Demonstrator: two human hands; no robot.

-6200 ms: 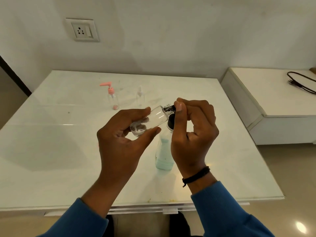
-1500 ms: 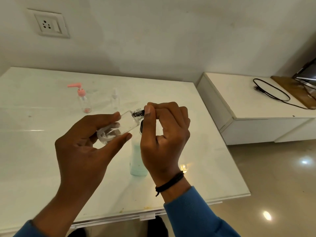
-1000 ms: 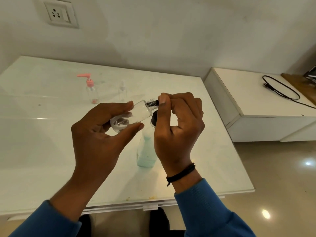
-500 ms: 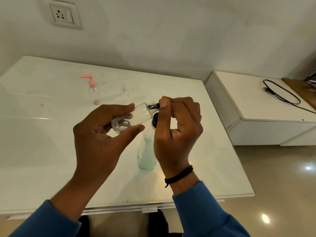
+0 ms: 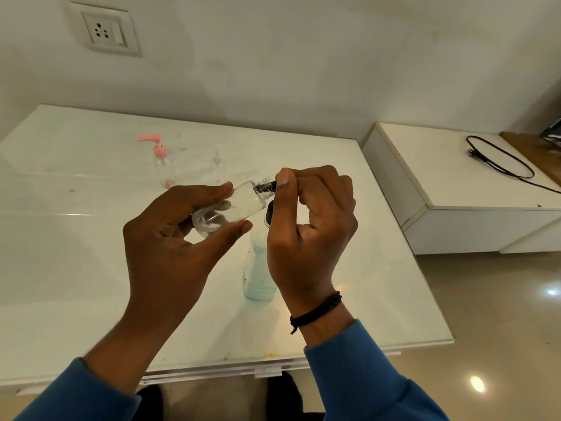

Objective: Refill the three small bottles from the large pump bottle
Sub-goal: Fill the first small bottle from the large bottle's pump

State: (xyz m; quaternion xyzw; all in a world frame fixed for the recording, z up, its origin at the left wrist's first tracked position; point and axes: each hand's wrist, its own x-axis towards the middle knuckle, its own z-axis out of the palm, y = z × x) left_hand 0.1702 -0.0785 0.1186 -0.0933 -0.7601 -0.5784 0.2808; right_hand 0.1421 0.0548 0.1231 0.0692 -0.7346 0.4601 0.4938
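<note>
Standing on a white glass-topped table [image 5: 91,268], near the front edge: the large bottle [image 5: 258,275] with pale green liquid low inside, its black top [image 5: 268,215] half hidden behind the right hand, pump head not visible. Being held in the air above and just left of it: a small clear bottle [image 5: 230,208], tilted, long axis running from lower left up to upper right, threaded neck [image 5: 264,187] pointing toward the right hand. Gripping its body between thumb and fingers, curled round it: the left hand [image 5: 170,238]. Pinching something dark at the neck, thumb and forefinger closed tight: the right hand [image 5: 309,232], a black cord [image 5: 315,311] on its wrist; cap or pump insert, cannot tell which. Probably working the closure at the mouth, with filling not yet visible inside. Lying directly beneath the tilted neck, the big bottle's top, so nearest to the right hand for the coming move. Waiting well back on the table, apart from the hands: a pink-pump small bottle [image 5: 164,165] and a clear spray bottle [image 5: 217,164], neither blocking anything. Resting on the low white cabinet [image 5: 485,226] at right: a black cable [image 5: 501,159].
</note>
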